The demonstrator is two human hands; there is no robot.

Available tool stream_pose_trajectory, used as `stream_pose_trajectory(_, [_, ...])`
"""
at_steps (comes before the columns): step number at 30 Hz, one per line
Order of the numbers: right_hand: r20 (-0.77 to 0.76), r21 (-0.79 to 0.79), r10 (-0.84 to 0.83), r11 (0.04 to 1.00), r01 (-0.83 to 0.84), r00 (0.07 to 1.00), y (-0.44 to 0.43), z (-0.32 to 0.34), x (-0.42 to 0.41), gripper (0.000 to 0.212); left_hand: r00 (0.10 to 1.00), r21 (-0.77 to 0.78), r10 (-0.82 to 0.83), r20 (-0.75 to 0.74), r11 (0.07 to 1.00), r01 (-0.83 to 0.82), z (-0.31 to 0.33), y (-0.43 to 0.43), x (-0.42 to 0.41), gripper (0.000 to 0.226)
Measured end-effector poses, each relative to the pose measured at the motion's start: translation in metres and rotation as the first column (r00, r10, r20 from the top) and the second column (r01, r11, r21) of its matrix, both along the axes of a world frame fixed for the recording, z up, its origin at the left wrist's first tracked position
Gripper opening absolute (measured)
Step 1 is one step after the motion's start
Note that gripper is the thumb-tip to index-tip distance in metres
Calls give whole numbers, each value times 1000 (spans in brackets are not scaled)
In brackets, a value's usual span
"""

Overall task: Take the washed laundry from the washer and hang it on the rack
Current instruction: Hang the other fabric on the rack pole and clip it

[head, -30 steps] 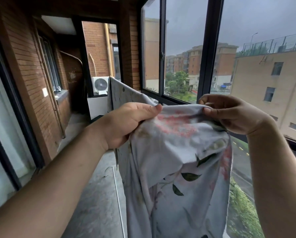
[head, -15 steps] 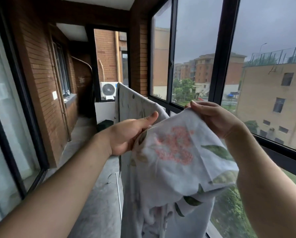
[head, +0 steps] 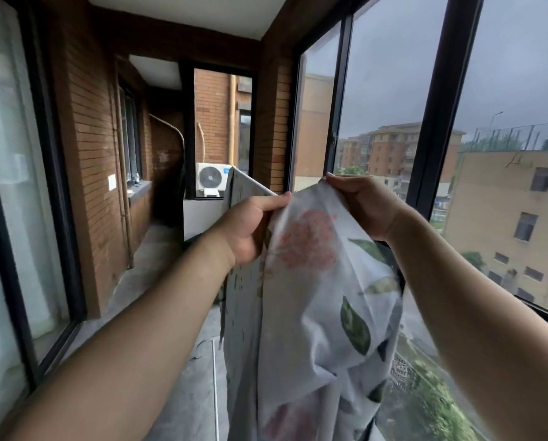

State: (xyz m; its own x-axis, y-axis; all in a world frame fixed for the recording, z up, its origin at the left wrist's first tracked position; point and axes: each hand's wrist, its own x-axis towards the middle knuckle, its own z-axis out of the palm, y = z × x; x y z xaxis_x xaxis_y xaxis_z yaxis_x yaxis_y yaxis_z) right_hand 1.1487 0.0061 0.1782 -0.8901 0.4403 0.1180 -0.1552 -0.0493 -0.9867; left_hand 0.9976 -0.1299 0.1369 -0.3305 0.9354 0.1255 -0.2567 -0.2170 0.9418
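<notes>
A pale floral sheet with pink blooms and green leaves hangs in front of me on a narrow balcony. My left hand pinches its top edge on the left, thumb on top. My right hand grips the same edge on the right, fingers curled over the cloth. Behind my left hand another stretch of the sheet runs away from me, draped over something hidden beneath it. A thin white rack bar shows low on the floor. The washer is out of view.
Tall dark-framed windows close the right side. A brick wall and glass doors line the left. An air-conditioner unit sits behind the far window. The grey concrete floor runs ahead between them.
Both hands rose with the sheet's edge and the view tilted up. The right hand shifted its grip farther along the edge, spreading the cloth flatter between the hands.
</notes>
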Motion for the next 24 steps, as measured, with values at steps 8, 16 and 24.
stream_pose_trajectory(8, [37, -6, -136, 991, 136, 990, 15, 0, -61, 40, 976, -4, 207, 62, 978, -207, -6, 66, -44, 22])
stream_pose_trajectory(16, [28, 95, -242, 967, 238, 970, 45, -49, -85, 21, 953, 3, 279, -115, 960, -281, -63, 81, -59, 30])
stream_pose_trajectory(24, [-89, 248, -273, 925, 287, 958, 48, -34, -99, 19, 836, 226, 471, -281, 880, -419, -27, 91, -59, 27])
